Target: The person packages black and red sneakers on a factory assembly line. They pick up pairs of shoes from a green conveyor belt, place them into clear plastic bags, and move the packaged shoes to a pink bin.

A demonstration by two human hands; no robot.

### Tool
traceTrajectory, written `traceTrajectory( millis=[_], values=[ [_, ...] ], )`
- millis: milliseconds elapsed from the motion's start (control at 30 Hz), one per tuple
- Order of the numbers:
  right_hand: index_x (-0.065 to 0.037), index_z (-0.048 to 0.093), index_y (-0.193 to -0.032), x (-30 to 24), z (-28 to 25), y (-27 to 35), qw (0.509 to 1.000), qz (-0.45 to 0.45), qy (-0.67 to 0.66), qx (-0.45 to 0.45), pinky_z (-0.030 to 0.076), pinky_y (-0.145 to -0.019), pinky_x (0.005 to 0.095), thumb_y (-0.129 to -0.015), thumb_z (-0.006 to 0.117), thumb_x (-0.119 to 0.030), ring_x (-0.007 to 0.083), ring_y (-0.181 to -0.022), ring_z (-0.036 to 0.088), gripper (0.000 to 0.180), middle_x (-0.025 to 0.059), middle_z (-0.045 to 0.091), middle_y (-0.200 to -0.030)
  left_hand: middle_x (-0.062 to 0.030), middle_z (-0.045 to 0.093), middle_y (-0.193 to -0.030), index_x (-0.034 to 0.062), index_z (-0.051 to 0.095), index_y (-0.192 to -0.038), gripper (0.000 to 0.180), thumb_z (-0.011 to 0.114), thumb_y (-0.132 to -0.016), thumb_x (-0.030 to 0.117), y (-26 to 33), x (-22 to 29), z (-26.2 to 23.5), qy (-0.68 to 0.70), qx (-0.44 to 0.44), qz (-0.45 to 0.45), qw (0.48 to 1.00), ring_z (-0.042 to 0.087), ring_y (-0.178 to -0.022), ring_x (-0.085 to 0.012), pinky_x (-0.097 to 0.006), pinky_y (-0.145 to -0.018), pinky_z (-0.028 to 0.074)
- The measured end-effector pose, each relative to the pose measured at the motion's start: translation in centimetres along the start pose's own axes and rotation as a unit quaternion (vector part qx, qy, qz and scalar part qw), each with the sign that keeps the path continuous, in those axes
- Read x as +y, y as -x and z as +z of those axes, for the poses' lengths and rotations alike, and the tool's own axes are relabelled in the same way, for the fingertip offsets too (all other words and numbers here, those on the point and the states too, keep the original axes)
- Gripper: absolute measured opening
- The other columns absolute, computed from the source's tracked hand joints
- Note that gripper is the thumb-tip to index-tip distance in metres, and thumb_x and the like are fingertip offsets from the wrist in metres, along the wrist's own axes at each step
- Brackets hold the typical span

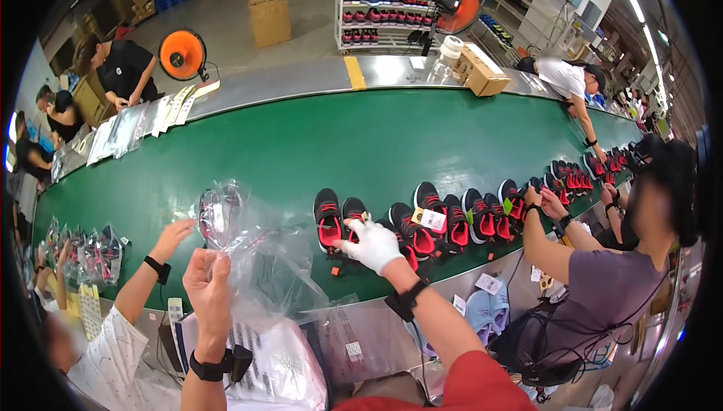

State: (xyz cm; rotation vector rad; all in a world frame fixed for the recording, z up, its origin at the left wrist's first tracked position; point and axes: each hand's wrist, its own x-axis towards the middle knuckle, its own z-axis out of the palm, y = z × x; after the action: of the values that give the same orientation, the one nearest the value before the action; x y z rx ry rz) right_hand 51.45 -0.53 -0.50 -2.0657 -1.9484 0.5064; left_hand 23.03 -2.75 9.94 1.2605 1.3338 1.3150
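Observation:
My left hand (208,290) is closed, pinching the gathered edge of a clear plastic bag (275,268). The bag hangs loose toward the right, over the belt's near edge. In a white glove, my right hand (373,245) reaches over a pair of black sneakers with red lining; its thumb and forefinger are apart. The pair's left sneaker (327,219) lies just beyond the fingertips, and the right sneaker (353,209) is partly hidden under the hand. Just beyond my left hand lies a bagged sneaker (219,211), with a co-worker's hand (175,238) beside it.
A green conveyor belt (263,132) crosses the view. More black-and-red sneakers (474,215) line its right side, some tagged. Bagged shoes (98,253) lie at far left. A stack of plastic bags (275,366) is close before me. Co-workers reach in from both sides.

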Motion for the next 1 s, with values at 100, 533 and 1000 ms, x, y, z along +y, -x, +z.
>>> traceTrajectory(
  millis=[100, 533, 1000],
  values=[
    [-0.012, 0.057, -0.108, -0.4, 6.7, -1.3, 0.994, 0.022, 0.072, -0.083, 0.047, -0.078, 0.0429, -0.072, 0.06, -0.059, 0.0333, -0.093, 0.059, 0.059, 0.02, 0.059, -0.096, 0.0079, 0.042, -0.07, 0.0066, 0.051, -0.079, 0.013, 0.06, -0.087, 0.013, 0.1, -0.7, 0.4, -0.004, -0.008, -0.021, 1.0, 0.035, -0.065, 0.0001, -0.017, -0.056, 0.028],
    [0.0, 0.048, -0.122, -0.4, -10.3, 6.0, 0.645, -0.039, -0.763, 0.027, 0.049, -0.085, 0.0362, -0.088, 0.047, -0.051, 0.0239, -0.098, 0.06, 0.061, 0.0143, 0.061, -0.107, 0.0095, 0.04, -0.056, 0.0096, 0.052, -0.087, 0.009, 0.056, -0.09, 0.017, -1.5, 0.0, 5.6, 0.116, -0.048, -0.092, 0.988, 0.031, -0.042, 0.001, -0.019, -0.035, 0.021],
    [-0.006, 0.064, -0.074, -3.4, -12.7, 14.6, 0.92, -0.348, 0.166, -0.069, 0.051, -0.057, 0.0382, -0.071, 0.062, -0.031, 0.0285, -0.062, 0.062, 0.025, 0.0136, 0.061, -0.068, -0.0178, 0.056, -0.067, 0.0012, 0.059, -0.087, 0.019, 0.046, -0.091, 0.015, 1.1, 3.1, 18.0, -0.091, -0.114, 0.141, 0.979, 0.055, -0.057, -0.0264, -0.035, -0.057, 0.046]
  ],
)
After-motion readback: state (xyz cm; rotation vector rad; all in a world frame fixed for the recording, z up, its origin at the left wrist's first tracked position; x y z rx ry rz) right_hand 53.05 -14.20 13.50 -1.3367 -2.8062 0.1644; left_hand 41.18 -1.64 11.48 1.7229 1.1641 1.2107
